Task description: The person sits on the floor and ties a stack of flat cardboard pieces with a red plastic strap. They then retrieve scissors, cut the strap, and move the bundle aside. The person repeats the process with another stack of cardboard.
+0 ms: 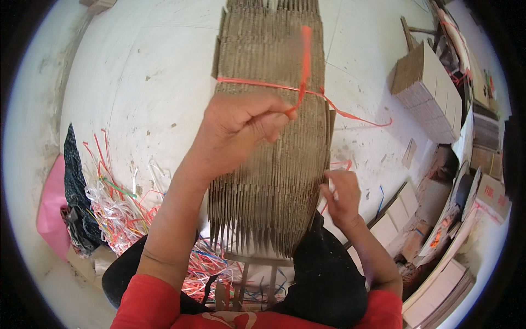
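Note:
A tall bundle of brown corrugated cardboard pieces (257, 148) stands on edge between my knees. Across its far part runs a red plastic strap (257, 83), crossed near the right side, with a loose tail trailing right. My left hand (241, 129) is closed above the bundle, pinching a strap end that sticks up, blurred, past the fingers. Beside the bundle's right edge my right hand (344, 198) is curled closed. Bits of red strap show just above and beside its fingers, apparently gripped there; the fingers partly hide the hold.
A heap of loose red and white straps (120, 214) lies on the floor at left, beside a dark patterned cloth (79, 186) and a pink sheet (52, 211). A cardboard stack (430, 90) stands at far right. Flat boxes and boards (438, 290) line the right side.

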The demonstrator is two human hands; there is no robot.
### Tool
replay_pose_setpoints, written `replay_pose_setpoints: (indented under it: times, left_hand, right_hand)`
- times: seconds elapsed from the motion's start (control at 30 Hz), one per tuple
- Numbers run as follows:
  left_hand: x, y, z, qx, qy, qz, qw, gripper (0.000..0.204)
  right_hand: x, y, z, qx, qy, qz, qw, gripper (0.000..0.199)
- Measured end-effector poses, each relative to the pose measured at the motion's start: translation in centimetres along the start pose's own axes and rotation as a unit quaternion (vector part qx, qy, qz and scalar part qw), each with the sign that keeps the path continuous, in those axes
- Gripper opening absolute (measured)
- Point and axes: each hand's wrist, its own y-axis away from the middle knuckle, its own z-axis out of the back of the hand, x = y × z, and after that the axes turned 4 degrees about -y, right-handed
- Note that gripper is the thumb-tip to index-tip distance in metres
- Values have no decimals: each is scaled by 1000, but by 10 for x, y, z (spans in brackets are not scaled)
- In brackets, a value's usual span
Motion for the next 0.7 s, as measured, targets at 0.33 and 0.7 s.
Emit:
replay_pose_setpoints:
  times: [0.33, 0.7]
  left_hand:
    - [36, -29, -75, 173, -120, -95, 973, 9]
    - [102, -40, -118, 305, -208, -182, 911, 15]
  right_hand:
    - [-45, 16, -49, -34, -376, -76, 923, 41]
    - [-59, 5, -48, 42, -324, -116, 938, 42]
